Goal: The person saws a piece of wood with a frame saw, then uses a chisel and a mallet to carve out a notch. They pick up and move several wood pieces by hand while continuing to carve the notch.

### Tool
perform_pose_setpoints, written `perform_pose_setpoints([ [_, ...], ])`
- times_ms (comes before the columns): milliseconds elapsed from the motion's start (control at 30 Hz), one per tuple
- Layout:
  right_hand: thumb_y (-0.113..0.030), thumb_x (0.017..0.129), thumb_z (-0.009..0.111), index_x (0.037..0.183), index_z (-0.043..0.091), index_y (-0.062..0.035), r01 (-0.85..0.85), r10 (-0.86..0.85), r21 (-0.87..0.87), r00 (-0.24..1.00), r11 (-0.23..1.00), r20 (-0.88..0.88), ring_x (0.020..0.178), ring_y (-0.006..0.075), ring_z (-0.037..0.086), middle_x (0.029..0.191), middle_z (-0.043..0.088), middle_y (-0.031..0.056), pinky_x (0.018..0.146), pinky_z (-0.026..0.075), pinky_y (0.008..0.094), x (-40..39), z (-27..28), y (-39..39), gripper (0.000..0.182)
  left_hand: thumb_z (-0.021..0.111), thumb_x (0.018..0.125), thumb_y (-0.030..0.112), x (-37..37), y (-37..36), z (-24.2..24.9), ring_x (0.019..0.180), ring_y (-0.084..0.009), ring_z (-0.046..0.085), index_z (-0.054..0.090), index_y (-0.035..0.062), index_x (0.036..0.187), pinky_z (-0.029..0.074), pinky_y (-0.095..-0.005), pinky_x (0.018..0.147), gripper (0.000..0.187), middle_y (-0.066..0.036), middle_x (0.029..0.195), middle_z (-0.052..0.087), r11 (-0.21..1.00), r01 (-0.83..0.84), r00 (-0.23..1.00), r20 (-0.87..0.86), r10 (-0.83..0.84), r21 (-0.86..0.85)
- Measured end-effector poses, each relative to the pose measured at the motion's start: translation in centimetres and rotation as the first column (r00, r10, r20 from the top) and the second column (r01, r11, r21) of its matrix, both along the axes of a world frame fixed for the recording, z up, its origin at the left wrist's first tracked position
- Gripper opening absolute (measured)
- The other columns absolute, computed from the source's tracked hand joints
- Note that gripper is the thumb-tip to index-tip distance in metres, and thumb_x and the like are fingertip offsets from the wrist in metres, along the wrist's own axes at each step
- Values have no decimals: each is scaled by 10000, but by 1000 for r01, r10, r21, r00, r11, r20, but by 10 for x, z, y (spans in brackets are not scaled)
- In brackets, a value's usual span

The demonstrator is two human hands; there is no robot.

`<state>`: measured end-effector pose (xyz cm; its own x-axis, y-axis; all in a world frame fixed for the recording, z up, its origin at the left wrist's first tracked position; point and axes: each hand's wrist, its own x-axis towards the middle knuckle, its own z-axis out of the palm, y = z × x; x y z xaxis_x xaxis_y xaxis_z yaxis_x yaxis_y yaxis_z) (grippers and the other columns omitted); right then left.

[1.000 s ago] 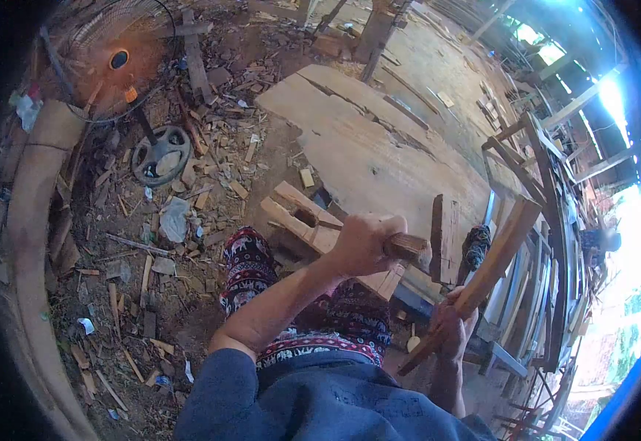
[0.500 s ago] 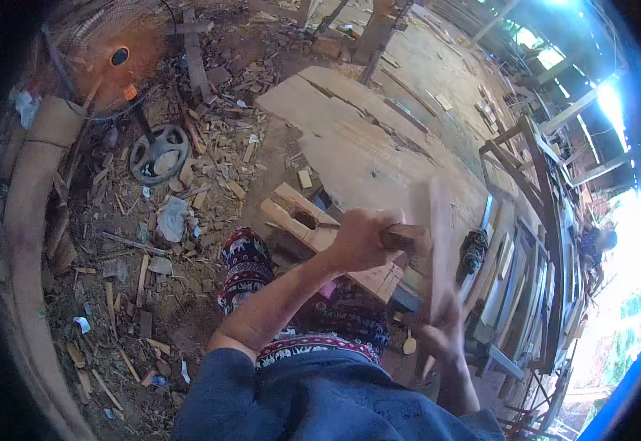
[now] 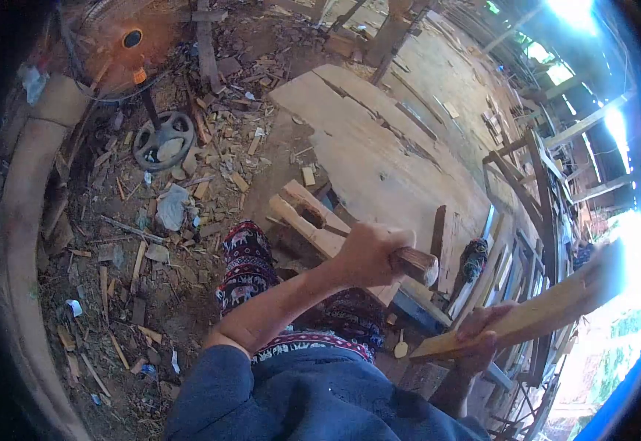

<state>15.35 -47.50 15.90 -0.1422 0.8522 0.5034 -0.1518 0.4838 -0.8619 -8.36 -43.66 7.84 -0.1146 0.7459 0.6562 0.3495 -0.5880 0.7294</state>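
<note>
My left hand (image 3: 373, 253) is closed round a short wooden handle (image 3: 417, 265), whose blunt end points right; whatever is at its other end is hidden. Off to the right, my right hand (image 3: 479, 339) grips the near end of a long wooden board (image 3: 533, 317), which slants up toward the bright opening. Below and beyond my left hand lies a light wooden block (image 3: 296, 208) with an oblong hole cut in it, close to my knees.
A large flat wooden slab (image 3: 379, 147) lies ahead. An orange fan (image 3: 133, 40) with a round base (image 3: 164, 141) stands at the upper left among wood scraps. A dark frame (image 3: 545, 191) and stacked planks are at the right. A mallet-like round piece (image 3: 401, 348) lies near my lap.
The board in my right hand has swung from nearly upright beside my left hand out to the right. My left hand has moved slightly right and down, still holding the handle.
</note>
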Motion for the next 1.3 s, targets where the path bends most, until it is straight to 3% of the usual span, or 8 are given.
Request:
perform_pose_setpoints([
  [600, -203, 741, 747, 1250, 507, 46, 63, 14, -76, 673, 995, 740, 821, 206, 618, 1031, 621, 124, 617, 500, 206, 17, -19, 19, 616, 787, 649, 208, -13, 8, 2, 750, -380, 635, 594, 104, 831, 490, -454, 625, 286, -126, 736, 633, 971, 177, 984, 7, -178, -163],
  [867, -136, 717, 794, 1257, 453, -35, -402, 405, 70, 871, 913, -279, 837, 178, 604, 942, 599, 75, 643, 523, 319, 24, 5, 10, 647, 815, 616, 216, -17, 14, 0, 773, -377, 643, 622, 102, 877, 497, -443, 633, 344, -129, 752, 642, 945, 254, 966, 1, -259, -205],
  [900, -178, 690, 815, 1308, 423, -29, -183, 162, 9, 895, 983, 417, 971, 208, 565, 1061, 561, 93, 807, 477, 377, 56, -42, 3, 746, 817, 611, 216, -20, 13, 1, 778, -376, 646, 630, 103, 889, 500, -441, 637, 354, -131, 759, 645, 940, 267, 962, 1, -273, -213],
  [933, -219, 664, 836, 1359, 394, -23, 32, -120, 117, 416, 993, 901, 1105, 238, 526, 1179, 522, 112, 972, 432, 435, 53, -53, 0, 847, 817, 611, 216, -21, 13, 0, 778, -376, 646, 630, 103, 889, 500, -441, 637, 354, -131, 759, 645, 942, 260, 964, -1, -266, -212],
  [1000, -236, 619, 854, 1389, 362, -16, 73, 251, -386, 645, 919, 721, 1108, 238, 528, 1170, 515, 106, 936, 462, 392, 35, -43, 15, 940, 814, 606, 206, -20, 12, -4, 778, -379, 645, 634, 103, 899, 501, -440, 642, 359, -139, 763, 647, 940, 238, 967, -28, -252, -244],
  [1133, -326, 643, 878, 1165, 482, -5, 48, 47, -133, 775, 990, 631, 784, 184, 574, 929, 534, 56, 688, 513, 336, 24, 23, 0, 730, 778, 694, 168, -18, 13, -8, 699, -338, 631, 603, 85, 829, 482, -378, 611, 236, -121, 731, 620, 950, 266, 964, 43, -262, -163],
  [1200, -367, 673, 865, 1055, 493, -29, -251, 193, -222, 948, 942, -251, 675, 144, 532, 866, 528, 34, 619, 484, 318, 25, 20, -8, 631, 793, 685, 169, -20, 17, -9, 682, -347, 623, 625, 87, 852, 481, -376, 608, 251, -126, 729, 620, 959, 240, 970, 71, -232, -151],
  [1300, -331, 673, 875, 1123, 504, -2, 149, 71, -397, 869, 906, 489, 869, 198, 601, 950, 594, 111, 757, 506, 360, 35, -27, -15, 669, 802, 673, 164, -25, 17, -6, 700, -340, 630, 629, 79, 858, 489, -380, 616, 267, -121, 750, 631, 956, 239, 971, 39, -236, -172],
])
